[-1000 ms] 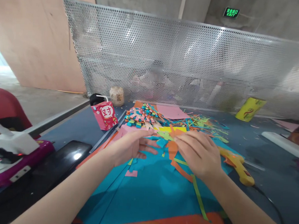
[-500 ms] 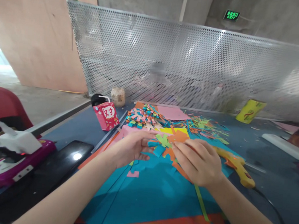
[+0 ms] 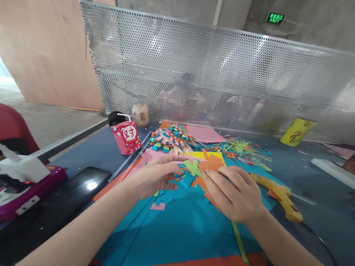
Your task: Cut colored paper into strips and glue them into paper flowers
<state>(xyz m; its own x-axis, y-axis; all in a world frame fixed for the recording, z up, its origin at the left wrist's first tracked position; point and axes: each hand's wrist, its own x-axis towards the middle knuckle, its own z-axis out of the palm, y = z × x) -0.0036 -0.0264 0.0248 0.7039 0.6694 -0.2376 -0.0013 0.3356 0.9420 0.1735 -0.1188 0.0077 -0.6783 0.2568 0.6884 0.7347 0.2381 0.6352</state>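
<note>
My right hand is closed, its thumb and fingers pinching an orange piece of cut paper. Across from it my left hand has its fingers curved and apart, with the tips close to a small blue paper piece. Light green cut paper lies between the two hands, against the orange piece. Below them is a large blue paper sheet, partly covered by both hands. Whether the left fingertips touch any paper is hard to tell.
A yellow glue gun lies right of my right hand. Behind are fringed paper flowers and paper scraps. At left are a red drink carton, a black phone and a purple power strip. A perforated metal screen stands behind.
The blue and green paper pieces between my hands have shifted slightly. My right hand has moved a little left and still pinches the orange paper. The left hand is nearly still.
</note>
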